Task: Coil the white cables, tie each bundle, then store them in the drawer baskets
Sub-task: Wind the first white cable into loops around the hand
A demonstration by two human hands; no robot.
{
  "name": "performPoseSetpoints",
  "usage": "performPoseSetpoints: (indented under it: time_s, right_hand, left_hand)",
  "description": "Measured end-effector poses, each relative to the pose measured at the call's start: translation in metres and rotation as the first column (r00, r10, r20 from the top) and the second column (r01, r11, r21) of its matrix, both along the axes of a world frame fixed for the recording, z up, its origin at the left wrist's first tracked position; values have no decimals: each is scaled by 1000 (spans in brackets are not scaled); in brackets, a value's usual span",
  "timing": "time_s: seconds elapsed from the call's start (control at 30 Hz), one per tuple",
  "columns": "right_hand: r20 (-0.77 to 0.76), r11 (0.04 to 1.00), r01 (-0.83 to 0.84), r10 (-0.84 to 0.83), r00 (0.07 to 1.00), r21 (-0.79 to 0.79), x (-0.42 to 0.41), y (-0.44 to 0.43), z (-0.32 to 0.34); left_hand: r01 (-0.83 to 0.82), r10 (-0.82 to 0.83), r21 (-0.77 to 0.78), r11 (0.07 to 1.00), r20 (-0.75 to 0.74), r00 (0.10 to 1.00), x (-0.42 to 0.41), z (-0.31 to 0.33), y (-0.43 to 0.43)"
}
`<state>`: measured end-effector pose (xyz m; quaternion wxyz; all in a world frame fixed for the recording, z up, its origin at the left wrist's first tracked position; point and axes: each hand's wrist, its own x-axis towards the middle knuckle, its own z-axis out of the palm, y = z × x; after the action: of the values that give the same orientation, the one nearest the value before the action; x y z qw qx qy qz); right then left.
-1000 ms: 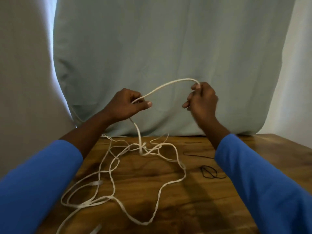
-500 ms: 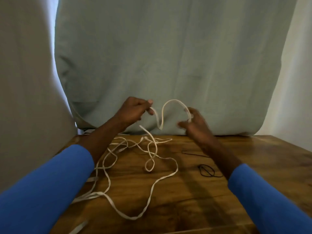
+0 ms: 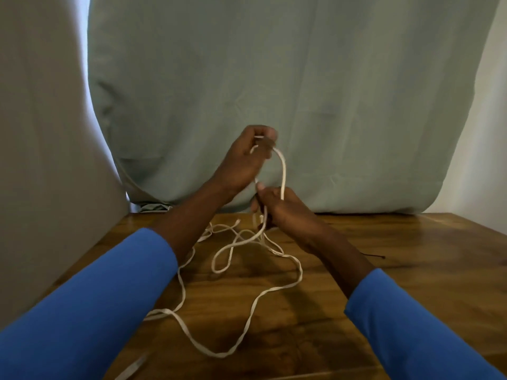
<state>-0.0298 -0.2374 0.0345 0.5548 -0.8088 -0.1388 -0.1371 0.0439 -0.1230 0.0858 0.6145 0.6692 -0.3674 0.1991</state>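
Nearest the camera, two blue fabric sleeves (image 3: pixel 82 311) frame a brown wooden table (image 3: pixel 411 283).

Progress: early. Most of the flat white cable (image 3: pixel 283 174) lies uncoiled on the table in loose, crossing loops, running from the near edge back to the hands. A short white strip (image 3: pixel 131 368) shows at the near left edge; whether it is the same cable or a second one cannot be told. A thin black tie (image 3: pixel 377 256) lies on the table just beyond the right forearm, partly hidden and unused.

The right hand (image 3: pixel 285 209), low over the table's far part, has its fingers curled round the cable strands, thumb uppermost. Above and slightly left of it, the left hand (image 3: pixel 244 160) pinches the top of a single upright loop with bent fingers. That loop runs down into the right hand.

Judgement: coiling of the first bundle has only begun. The rest of the coiling, all tying and all storing remain.

Containers: no drawer and no basket is in view, so their contents cannot be reported. Behind the table hangs a pale green cloth curtain (image 3: pixel 274 78).
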Motion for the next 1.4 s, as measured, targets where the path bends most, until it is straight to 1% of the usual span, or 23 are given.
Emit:
performPoseSetpoints:
  time_s: [0.03,0.07,0.1,0.13,0.2,0.23,0.27,0.37,0.47,0.5,0.57,0.63,0.7,0.83,0.93,1.0,1.07,1.13,1.2,1.23,1.27,1.33,1.4]
  right_hand:
    - [58,997,62,-65,996,51,4,-4,3]
    - [91,984,103,-117,989,146,11,-10,8]
    - [95,952,110,-143,985,285,18,-18,13]
    - [95,897,89,-143,985,434,23,-26,21]
    - [113,752,18,-123,986,659,33,-38,39]
    - [122,699,4,-131,984,715,36,-43,49]
    - [132,667,-1,-146,980,745,38,-48,59]
    - [176,582,-51,-161,971,811,32,-58,85]
    - [242,437,-144,-178,954,888,16,-74,111]
    - [255,407,-159,-193,948,899,9,-80,118]
    - [264,375,-168,-222,939,912,-5,-93,126]
    - [244,382,-132,-259,935,914,-13,-105,123]
    - [189,418,-48,-302,934,907,-12,-112,108]
    - [23,502,219,-432,902,837,0,-104,58]
    - [-60,514,314,-450,891,798,5,-90,15]
    - [-99,499,345,-453,886,795,2,-84,-12]
    - [-151,498,405,-473,868,767,-3,-82,-37]
    - [-219,515,499,-510,832,697,-13,-85,-59]
    - [-260,577,588,-552,792,568,-25,-91,-74]
    - [-268,611,626,-578,771,485,-30,-94,-80]
    - [-259,642,655,-606,752,399,-34,-97,-85]
    - [-226,679,686,-648,728,262,-38,-103,-93]
    - [-215,715,685,-653,726,142,-39,-108,-100]
  left_hand:
    - [26,-32,-85,996,-75,997,-2,-4,8]
    - [53,-65,-106,993,-112,992,-6,-12,16]
    - [104,-110,-49,993,-127,986,-8,-28,22]
    - [185,-173,68,980,-152,973,-11,-48,27]
    - [278,-196,433,858,-225,955,-13,-91,32]
    - [229,-139,581,781,-197,971,-7,-108,31]
    - [126,-57,650,749,-126,990,6,-121,28]
    - [-151,171,580,801,20,985,49,-126,24]
    - [-422,400,553,718,168,901,80,-97,31]
    - [-453,453,511,730,133,881,85,-84,36]
    - [-430,476,320,844,-81,875,84,-54,41]
    - [-330,333,63,942,-322,887,76,-19,45]
    - [-206,130,-136,969,-430,893,62,16,51]
    - [46,-202,-299,953,-515,833,15,63,74]
    - [277,-504,-456,846,-516,692,-14,59,77]
    - [323,-624,-558,764,-513,590,-29,35,61]
    - [270,-623,-583,766,-571,535,-39,1,30]
    - [169,-479,-478,862,-661,577,-40,-36,-4]
    - [35,-181,-224,974,-676,715,-30,-72,-27]
    - [-30,0,-38,999,-615,789,-21,-88,-32]
    - [-99,176,177,979,-499,848,-11,-100,-34]
    - [-149,341,557,817,-259,904,4,-114,-30]
    - [-146,353,719,680,-146,924,8,-117,-24]
